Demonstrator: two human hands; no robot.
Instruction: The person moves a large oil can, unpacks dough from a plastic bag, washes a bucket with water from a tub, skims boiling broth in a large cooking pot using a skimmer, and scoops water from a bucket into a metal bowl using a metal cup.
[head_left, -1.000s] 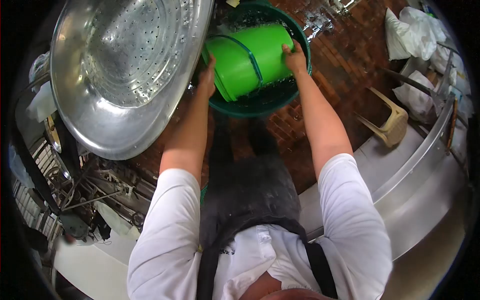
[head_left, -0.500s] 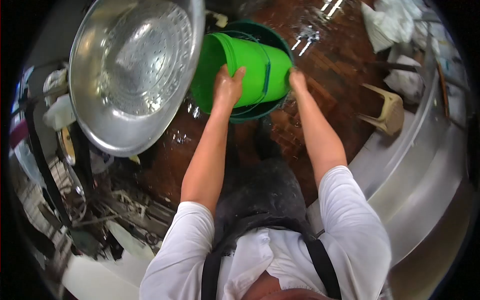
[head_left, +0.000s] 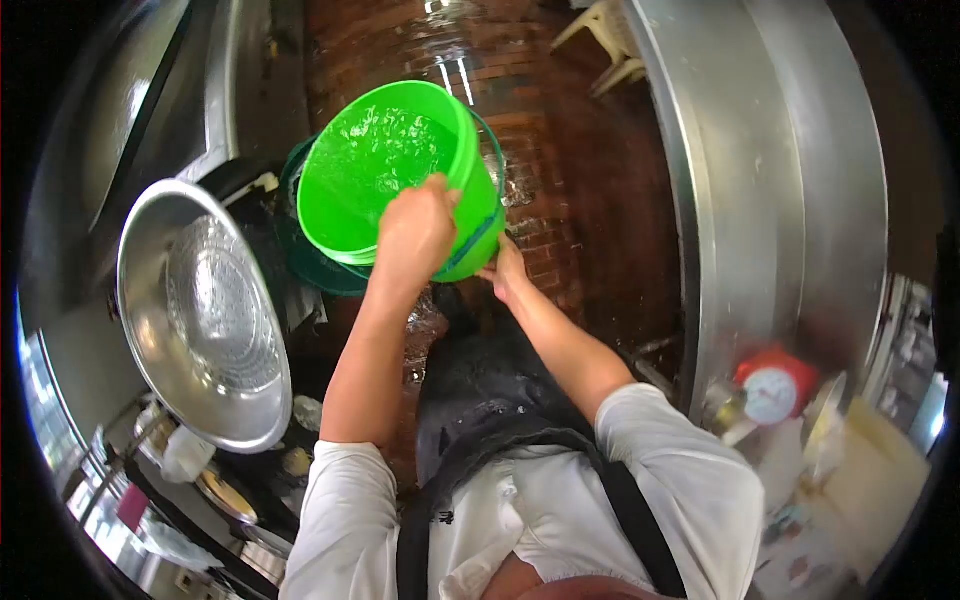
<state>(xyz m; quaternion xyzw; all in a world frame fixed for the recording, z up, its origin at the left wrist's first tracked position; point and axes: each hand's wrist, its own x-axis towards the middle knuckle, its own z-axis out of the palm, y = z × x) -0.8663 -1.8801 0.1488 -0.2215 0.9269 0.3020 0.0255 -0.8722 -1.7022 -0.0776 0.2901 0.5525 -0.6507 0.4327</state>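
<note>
A bright green bucket [head_left: 480, 215] is held in front of me, tilted with its mouth up and to the left. Clear water seems to glisten inside it. My left hand [head_left: 415, 225] grips the near side of its rim, fingers curled over the edge. Low on the bucket, near its base, my right hand [head_left: 507, 268] holds it, with the fingers partly hidden beneath. Behind the bucket, a dark green tub [head_left: 325, 275] shows at the left, mostly covered. A large perforated metal basin [head_left: 140, 270] stands left of my left arm.
Wet brown tiles [head_left: 590, 190] cover the floor. A long steel counter [head_left: 745, 170] runs along the right, with a red scale [head_left: 775, 385] at its near end. A beige plastic stool [head_left: 605, 40] is at the far right. Dark equipment [head_left: 160, 90] stands far left.
The green bucket has gone from lying sideways over the dark green tub to a more upright tilt, its mouth now showing. My view has swung right, bringing the steel counter and scale in.
</note>
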